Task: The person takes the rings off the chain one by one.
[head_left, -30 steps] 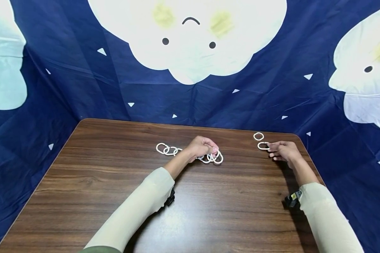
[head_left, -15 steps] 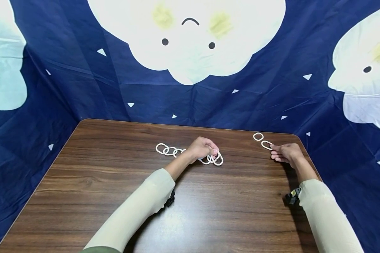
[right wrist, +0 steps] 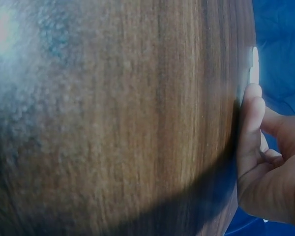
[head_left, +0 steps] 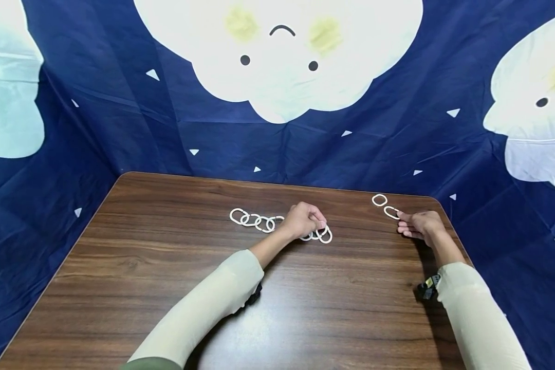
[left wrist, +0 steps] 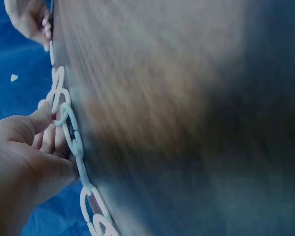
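Note:
A chain of white plastic links (left wrist: 81,169) lies along the far side of the table, several links joined. My left hand (head_left: 305,220) pinches a link towards the chain's right end between thumb and fingers, and the hand hides the chain's middle in the head view. Over at the far right, my right hand (head_left: 421,224) pinches one end of a loose white oval link (head_left: 385,210) with thumb and index finger. In the right wrist view that link (right wrist: 254,69) shows nearly edge-on beyond the fingertips.
A second loose white link (head_left: 373,200) lies just behind the one at my right hand, near the back edge of the brown wooden table (head_left: 166,267). Dark blue cloth (head_left: 213,139) with white clouds hangs behind and at both sides.
My right hand has drawn the loose link slightly to the right and turned it at an angle. My left hand has shifted a little to the right, uncovering more links on its left.

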`<move>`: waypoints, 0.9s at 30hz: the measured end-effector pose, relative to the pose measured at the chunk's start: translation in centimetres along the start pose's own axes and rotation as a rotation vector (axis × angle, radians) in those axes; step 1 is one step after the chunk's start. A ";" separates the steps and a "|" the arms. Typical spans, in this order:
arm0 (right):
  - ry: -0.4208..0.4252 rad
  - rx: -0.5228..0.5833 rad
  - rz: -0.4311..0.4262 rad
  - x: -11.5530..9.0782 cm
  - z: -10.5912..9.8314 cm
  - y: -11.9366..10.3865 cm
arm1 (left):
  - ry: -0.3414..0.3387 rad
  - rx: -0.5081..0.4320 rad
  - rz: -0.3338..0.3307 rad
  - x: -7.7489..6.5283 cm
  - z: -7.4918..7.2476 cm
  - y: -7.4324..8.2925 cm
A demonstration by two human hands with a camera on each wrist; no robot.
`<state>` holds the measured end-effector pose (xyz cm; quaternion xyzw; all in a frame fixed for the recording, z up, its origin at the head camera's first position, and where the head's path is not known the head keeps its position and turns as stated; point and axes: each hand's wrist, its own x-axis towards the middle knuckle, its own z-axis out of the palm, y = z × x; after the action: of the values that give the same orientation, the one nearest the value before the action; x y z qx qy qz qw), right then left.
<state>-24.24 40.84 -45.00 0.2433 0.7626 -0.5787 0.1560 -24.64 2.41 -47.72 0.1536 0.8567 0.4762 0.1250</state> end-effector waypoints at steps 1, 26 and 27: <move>0.004 0.005 0.002 0.0 0.0 0.0 | -0.002 0.032 0.012 0.4 0.5 -0.4; 0.135 0.182 0.059 0.8 0.4 -0.7 | -0.052 0.251 0.036 2.7 2.9 -1.4; 0.145 0.212 0.064 0.9 0.5 -0.8 | -0.055 0.250 0.038 2.7 2.9 -1.4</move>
<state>-25.46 40.41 -44.98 0.3240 0.6981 -0.6318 0.0923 -26.30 5.07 -50.58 0.1971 0.9027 0.3635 0.1191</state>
